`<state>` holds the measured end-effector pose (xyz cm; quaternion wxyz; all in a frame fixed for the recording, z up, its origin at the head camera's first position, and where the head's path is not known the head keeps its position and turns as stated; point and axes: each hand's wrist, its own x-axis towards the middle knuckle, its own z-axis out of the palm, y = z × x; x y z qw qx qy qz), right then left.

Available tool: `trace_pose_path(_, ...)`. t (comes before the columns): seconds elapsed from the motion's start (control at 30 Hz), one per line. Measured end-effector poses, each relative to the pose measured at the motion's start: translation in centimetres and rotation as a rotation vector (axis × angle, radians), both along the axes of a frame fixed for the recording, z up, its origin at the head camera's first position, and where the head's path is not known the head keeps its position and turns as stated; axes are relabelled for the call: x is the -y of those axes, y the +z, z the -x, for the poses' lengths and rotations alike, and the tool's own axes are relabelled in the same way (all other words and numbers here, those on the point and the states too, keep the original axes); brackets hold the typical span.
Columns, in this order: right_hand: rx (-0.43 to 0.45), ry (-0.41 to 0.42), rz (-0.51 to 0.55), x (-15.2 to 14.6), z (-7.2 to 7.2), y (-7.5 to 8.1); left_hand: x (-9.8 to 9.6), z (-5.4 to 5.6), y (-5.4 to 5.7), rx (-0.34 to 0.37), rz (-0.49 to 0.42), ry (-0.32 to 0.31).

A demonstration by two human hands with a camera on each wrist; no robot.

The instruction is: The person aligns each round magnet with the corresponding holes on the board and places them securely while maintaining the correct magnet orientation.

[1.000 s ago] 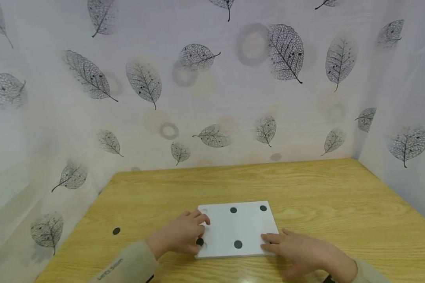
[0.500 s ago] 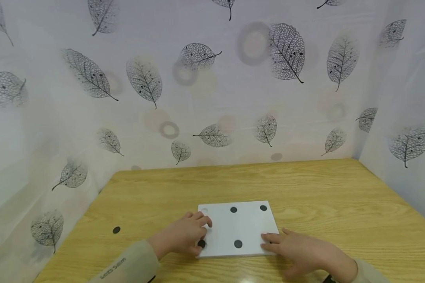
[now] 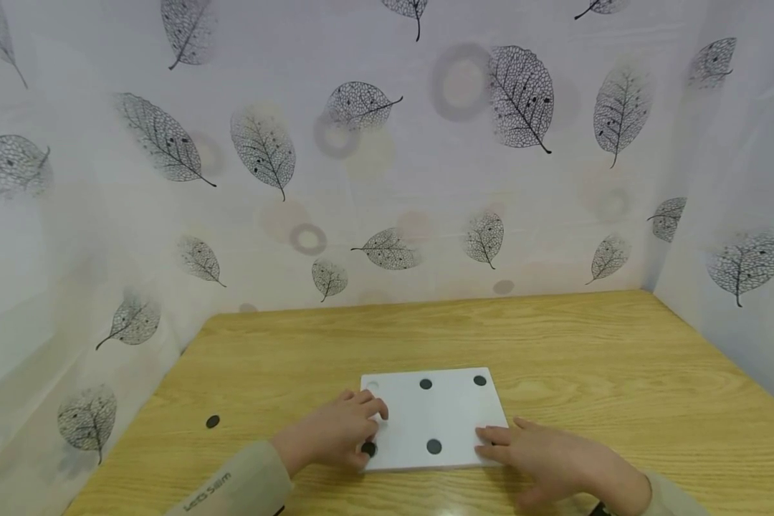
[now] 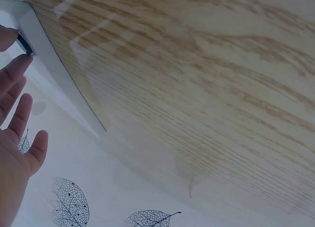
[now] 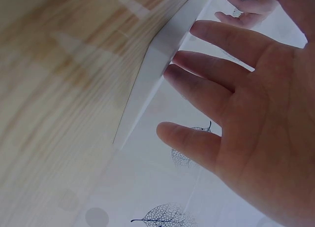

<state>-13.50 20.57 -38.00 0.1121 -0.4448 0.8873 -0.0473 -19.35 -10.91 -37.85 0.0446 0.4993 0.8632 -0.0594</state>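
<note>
A white rectangular board [image 3: 451, 416] lies on the table. My left hand [image 3: 338, 432] pinches a black disc [image 3: 369, 449] between thumb and index finger at the board's near left corner; the left wrist view shows the disc's edge [image 4: 24, 43] between those fingertips. Fingers of my right hand [image 3: 551, 459] lie extended on the board's near right corner, spread in the right wrist view. Black discs sit on the board at the far middle [image 3: 426, 384], far right [image 3: 480, 380] and near middle [image 3: 434, 446]. At the far left corner is a shallow round recess [image 3: 373, 386].
Another black disc [image 3: 213, 421] lies alone on the wooden table [image 3: 297, 351], left of my left hand. White sheeting [image 3: 419, 179] printed with leaves hangs behind the table and along both sides.
My left hand has shifted slightly right and toward me, bringing the pinched disc from the board's left edge over the near left corner. The right hand has stayed in place.
</note>
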Motion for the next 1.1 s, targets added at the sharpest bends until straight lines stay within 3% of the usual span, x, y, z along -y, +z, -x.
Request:
trace_pose_path(0.33, -0.004, 0.005, 0.003, -0.03, -0.04, 0.0, 0.0, -0.24, 0.12, -0.045, -0.003, -0.058)
trace_pose_path(0.73, 0.0, -0.02, -0.012, 0.05, -0.14, -0.12, -0.21, -0.33, 0.13, 0.004, 0.027, -0.01)
trace_pose_path(1.1, 0.029, -0.029, -0.018, -0.07, -0.03, -0.01, 0.14, -0.3, -0.01, -0.023, -0.015, -0.03)
